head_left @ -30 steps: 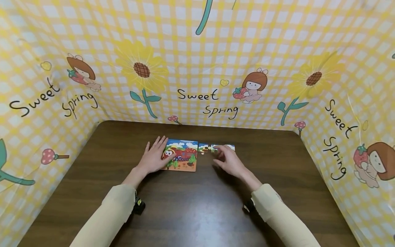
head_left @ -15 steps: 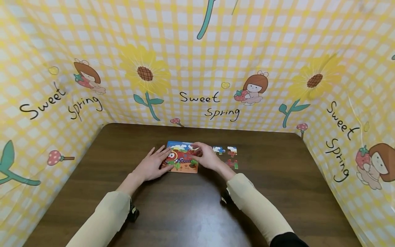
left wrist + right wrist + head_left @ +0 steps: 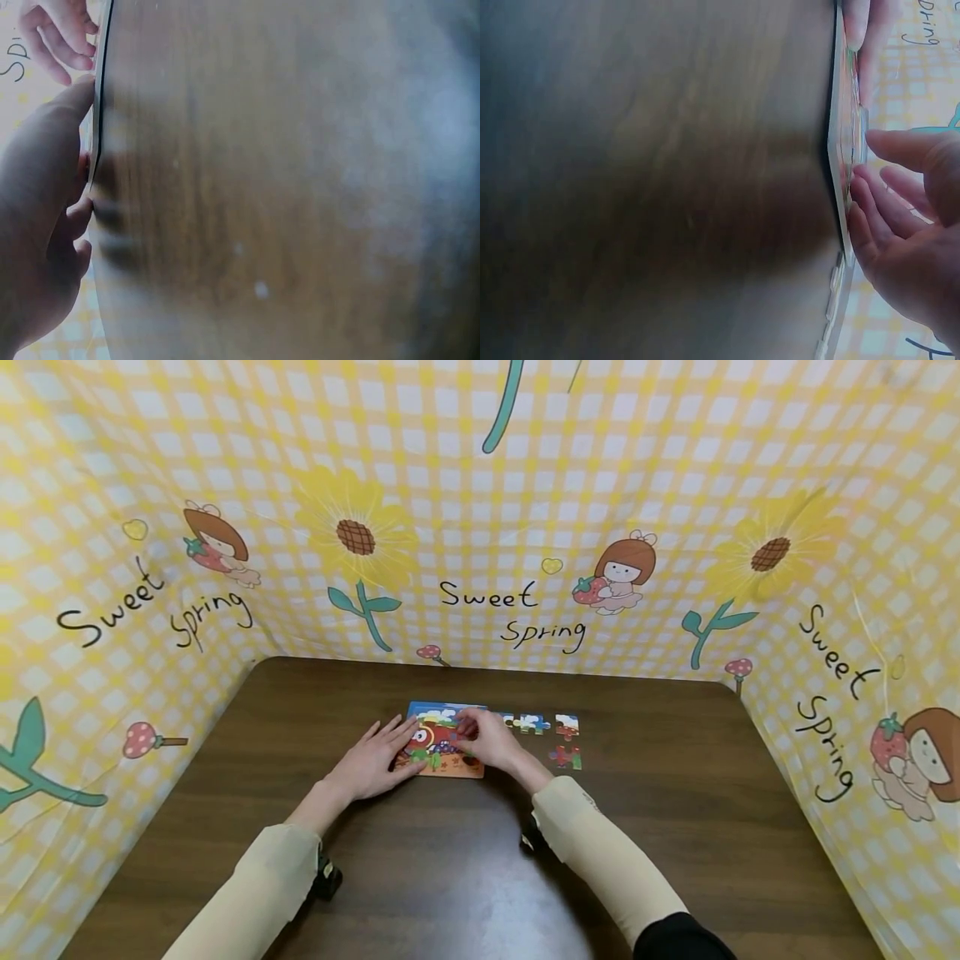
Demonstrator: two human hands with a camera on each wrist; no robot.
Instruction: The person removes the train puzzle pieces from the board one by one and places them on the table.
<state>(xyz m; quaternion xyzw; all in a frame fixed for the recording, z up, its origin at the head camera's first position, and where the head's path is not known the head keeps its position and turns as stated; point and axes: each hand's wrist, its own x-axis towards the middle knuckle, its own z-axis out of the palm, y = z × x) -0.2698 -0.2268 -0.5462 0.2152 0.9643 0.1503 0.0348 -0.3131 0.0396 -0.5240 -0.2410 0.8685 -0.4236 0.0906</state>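
A jigsaw puzzle board [image 3: 450,772] with a colourful cartoon picture lies on the dark wooden table. My left hand [image 3: 370,762] rests on its left side with the fingers spread; the left wrist view has that hand [image 3: 45,187] along the board's edge. Over the board's right part is my right hand [image 3: 491,742], fingers bent and thumb opposite them. In the right wrist view, the thumb and fingertips of the right hand [image 3: 907,217] touch the puzzle [image 3: 845,150]. Whether they pinch a piece cannot be seen. The right hand covers part of the picture.
Right of the board lie loose puzzle pieces: one partly behind the right hand, a blue and white piece [image 3: 534,724], a sky piece [image 3: 567,725], and a red and green piece [image 3: 567,757] nearer. A checked yellow cloth [image 3: 480,527] stands behind the table [image 3: 450,877] and at its sides.
My right hand has moved left from the loose pieces onto the board's right part, uncovering pieces. In the last half second it has shifted slightly further left. The left hand stays on the board.
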